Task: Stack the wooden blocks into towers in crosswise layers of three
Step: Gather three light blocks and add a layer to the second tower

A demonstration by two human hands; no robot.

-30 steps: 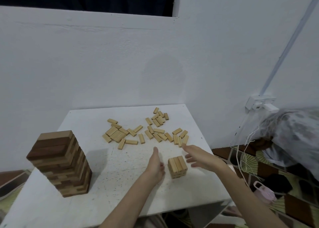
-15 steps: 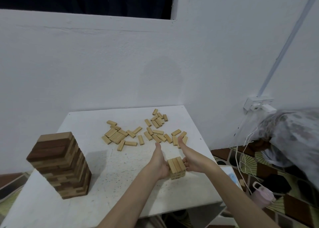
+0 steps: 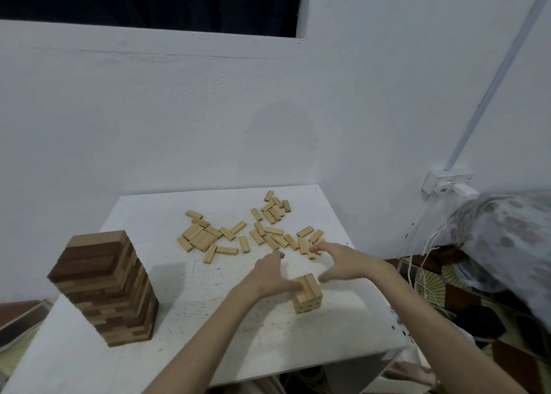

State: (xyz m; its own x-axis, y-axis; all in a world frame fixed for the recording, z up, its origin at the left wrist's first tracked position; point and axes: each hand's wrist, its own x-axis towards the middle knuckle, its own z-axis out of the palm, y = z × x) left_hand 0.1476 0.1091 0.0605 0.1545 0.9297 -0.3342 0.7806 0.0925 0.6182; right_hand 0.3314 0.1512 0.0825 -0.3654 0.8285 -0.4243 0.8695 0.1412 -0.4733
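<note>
A short tower of light wooden blocks stands near the right front of the white table. My left hand lies against the tower's left side, fingers fairly straight and touching the top layer. My right hand hovers just behind and right of the tower, fingers spread and loosely bent, holding nothing. Several loose light blocks lie scattered across the far half of the table.
A tall tower of dark and light wooden blocks stands at the table's left front. A wall socket with plug and white cables are at the right, beside patterned fabric. The wall runs along the table's far edge.
My right hand has come off the small tower's right side and lifted back toward the loose blocks. My left hand stays at the tower's left side.
</note>
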